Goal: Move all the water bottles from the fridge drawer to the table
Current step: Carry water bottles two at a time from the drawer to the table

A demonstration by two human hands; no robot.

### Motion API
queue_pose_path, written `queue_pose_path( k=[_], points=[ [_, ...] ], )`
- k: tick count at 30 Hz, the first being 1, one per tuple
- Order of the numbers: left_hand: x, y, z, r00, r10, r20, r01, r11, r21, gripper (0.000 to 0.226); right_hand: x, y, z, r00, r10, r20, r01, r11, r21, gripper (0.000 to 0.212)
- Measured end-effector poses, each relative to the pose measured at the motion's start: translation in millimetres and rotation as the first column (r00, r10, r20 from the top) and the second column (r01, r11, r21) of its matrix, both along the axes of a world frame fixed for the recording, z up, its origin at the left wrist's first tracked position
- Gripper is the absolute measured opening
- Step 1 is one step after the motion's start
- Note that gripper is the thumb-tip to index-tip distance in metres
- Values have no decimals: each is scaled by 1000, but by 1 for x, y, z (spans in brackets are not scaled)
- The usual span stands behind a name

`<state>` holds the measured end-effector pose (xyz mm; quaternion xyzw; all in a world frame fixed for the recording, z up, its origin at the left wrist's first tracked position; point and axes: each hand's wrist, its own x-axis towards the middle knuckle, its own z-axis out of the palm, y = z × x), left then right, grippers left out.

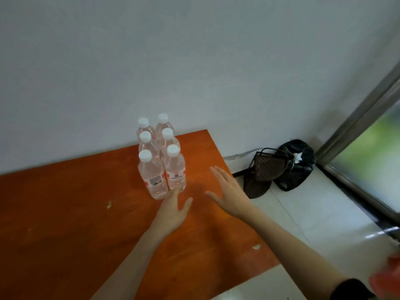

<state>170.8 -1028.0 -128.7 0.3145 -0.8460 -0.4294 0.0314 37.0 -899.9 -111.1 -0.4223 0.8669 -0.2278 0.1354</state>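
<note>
Several clear water bottles (161, 161) with white caps stand upright in two tight rows on the orange table (65, 213), near the wall. My left hand (173, 210) hovers open just in front of the nearest bottles, its fingertips close to their bases. My right hand (229, 191) is open with straight fingers, a little to the right of the bottles and apart from them. Neither hand holds anything. The fridge drawer is out of view.
A white wall runs behind the table. On the tiled floor to the right lie a dark brown basket (268, 167) and a tied black bag (300, 161), beside a glass door frame (357, 126). Small pale scraps (109, 204) lie on the table.
</note>
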Motion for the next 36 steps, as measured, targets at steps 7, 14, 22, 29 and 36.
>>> queue_pose_path(
  k=[7, 14, 22, 29, 36],
  points=[
    [-45, 90, 79, 869, -493, 35, 408, 675, -615, 70, 6, 156, 68, 896, -188, -402, 229, 972, 55, 79],
    [-57, 267, 144, 641, -768, -16, 459, 399, -794, 75, 74, 367, 127, 650, -470, -597, 599, 801, 21, 91],
    [-31, 480, 162, 332, -942, -41, 492, 211, -845, 78, 186, 572, 159, 359, -673, -647, 870, 493, -30, 91],
    [-26, 640, 149, 124, -992, -33, 540, 95, -836, 78, 244, 709, 145, 156, -767, -622, 971, 236, -47, 89],
    [-49, 792, 118, 5, -999, -36, 604, 32, -796, 81, 244, 838, 125, 69, -795, -603, 997, 46, 54, 86]
  ],
)
